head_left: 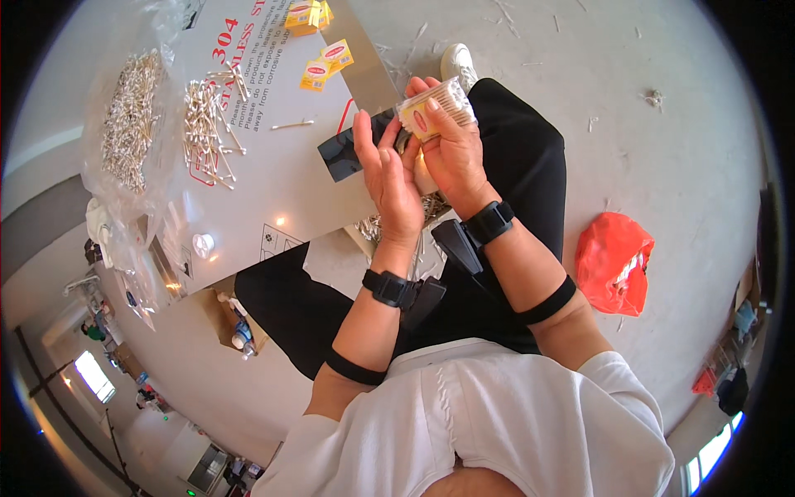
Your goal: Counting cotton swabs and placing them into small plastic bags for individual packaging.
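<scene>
1. My right hand (451,145) grips a swab pack (435,108) at upper centre.
2. My left hand (389,178) is open, flat beside it.
3. Loose swabs (207,124) lie on the bench (273,182), upper left.

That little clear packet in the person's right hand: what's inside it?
The small clear packet holds a tight bundle of cotton swabs, seen through the plastic. A red and yellow label and the right hand's fingers cover part of it, so the count cannot be told.
</scene>
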The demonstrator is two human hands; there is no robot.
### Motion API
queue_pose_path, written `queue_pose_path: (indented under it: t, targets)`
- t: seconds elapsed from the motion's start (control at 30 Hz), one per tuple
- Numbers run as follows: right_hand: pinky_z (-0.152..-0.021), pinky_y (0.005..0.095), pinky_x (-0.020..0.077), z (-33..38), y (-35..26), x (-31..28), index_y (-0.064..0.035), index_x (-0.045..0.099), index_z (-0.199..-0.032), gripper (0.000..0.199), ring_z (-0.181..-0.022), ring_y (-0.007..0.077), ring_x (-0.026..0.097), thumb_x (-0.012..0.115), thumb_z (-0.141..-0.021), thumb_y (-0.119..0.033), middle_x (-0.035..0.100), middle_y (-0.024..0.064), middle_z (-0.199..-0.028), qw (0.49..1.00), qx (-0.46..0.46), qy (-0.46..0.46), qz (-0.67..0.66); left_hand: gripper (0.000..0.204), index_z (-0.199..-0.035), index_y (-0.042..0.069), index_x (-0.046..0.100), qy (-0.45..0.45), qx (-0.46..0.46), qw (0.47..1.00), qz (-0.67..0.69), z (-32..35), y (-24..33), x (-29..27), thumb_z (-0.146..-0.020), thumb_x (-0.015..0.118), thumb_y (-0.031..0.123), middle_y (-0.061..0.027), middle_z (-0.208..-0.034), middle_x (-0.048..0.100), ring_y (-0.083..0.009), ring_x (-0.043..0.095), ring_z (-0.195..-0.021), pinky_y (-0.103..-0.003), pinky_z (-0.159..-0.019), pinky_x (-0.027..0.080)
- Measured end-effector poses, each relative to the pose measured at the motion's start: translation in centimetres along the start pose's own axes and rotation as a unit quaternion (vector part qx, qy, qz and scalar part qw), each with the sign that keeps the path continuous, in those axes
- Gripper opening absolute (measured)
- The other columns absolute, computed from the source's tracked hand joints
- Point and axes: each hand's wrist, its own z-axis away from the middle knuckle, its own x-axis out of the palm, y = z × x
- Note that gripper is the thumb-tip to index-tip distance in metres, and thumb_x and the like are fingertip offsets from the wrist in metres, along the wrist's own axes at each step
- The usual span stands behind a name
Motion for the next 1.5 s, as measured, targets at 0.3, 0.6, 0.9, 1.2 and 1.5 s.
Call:
queue_pose_path:
  t: [0.3,0.6,0.9,1.2,1.5]
  targets:
    - [-0.104,0.0401,0.0449,0.0,-0.1,-0.2,0.0007,0.047,-0.133,0.042,-0.122,0.0261,0.056,0.059,-0.093,-0.003,0.060,0.0157,-0.129,0.999,0.014,0.016,-0.024,0.075,-0.153,0.004,0.015,0.033,0.035,0.998,0.044,-1.3,0.0,0.2,-0.099,0.046,0.047,-0.0126,-0.159,0.015,-0.0351,0.031,-0.140,-0.051,-0.114,0.029]
    - [-0.105,0.0395,0.0445,0.1,-0.2,-0.1,0.0009,0.046,-0.133,0.043,-0.122,0.0264,0.055,0.060,-0.092,0.000,0.059,0.0160,-0.130,1.000,0.014,0.014,-0.023,0.076,-0.153,0.004,0.015,0.046,0.028,0.996,0.070,-1.9,-0.7,0.6,-0.099,0.045,0.049,-0.0125,-0.160,0.013,-0.0333,0.027,-0.143,-0.049,-0.116,0.027]
    - [-0.101,0.0411,0.0476,-0.3,-0.5,-0.1,0.0004,0.049,-0.131,0.037,-0.118,0.0279,0.058,0.058,-0.096,-0.009,0.063,0.0154,-0.123,0.999,0.026,0.027,-0.040,0.070,-0.149,0.000,0.024,0.045,0.037,0.998,0.031,-2.4,-0.7,0.0,-0.100,0.046,0.044,-0.0147,-0.156,0.023,-0.0315,0.032,-0.140,-0.049,-0.113,0.032]
    - [-0.108,0.0508,0.0423,-2.2,-7.8,-0.9,0.0077,0.043,-0.131,0.037,-0.122,0.0373,0.054,0.043,-0.103,-0.017,0.055,0.0234,-0.131,0.978,0.007,0.162,-0.132,0.040,-0.137,-0.003,0.046,-0.008,0.036,0.990,-0.135,-2.4,1.0,-2.2,-0.098,0.052,0.004,-0.0156,-0.145,0.043,-0.0250,0.050,-0.128,-0.038,-0.098,0.049]
    - [-0.082,0.0441,0.0580,4.3,-5.6,1.5,-0.0005,0.055,-0.110,0.024,-0.093,0.0281,0.067,0.049,-0.101,-0.023,0.065,0.0155,-0.105,0.959,0.283,0.021,0.007,0.040,-0.111,0.007,0.066,-0.237,0.360,0.724,-0.539,-1.7,8.9,-1.1,-0.072,0.068,-0.005,-0.0102,-0.109,0.060,-0.0249,0.061,-0.087,-0.033,-0.071,0.052]
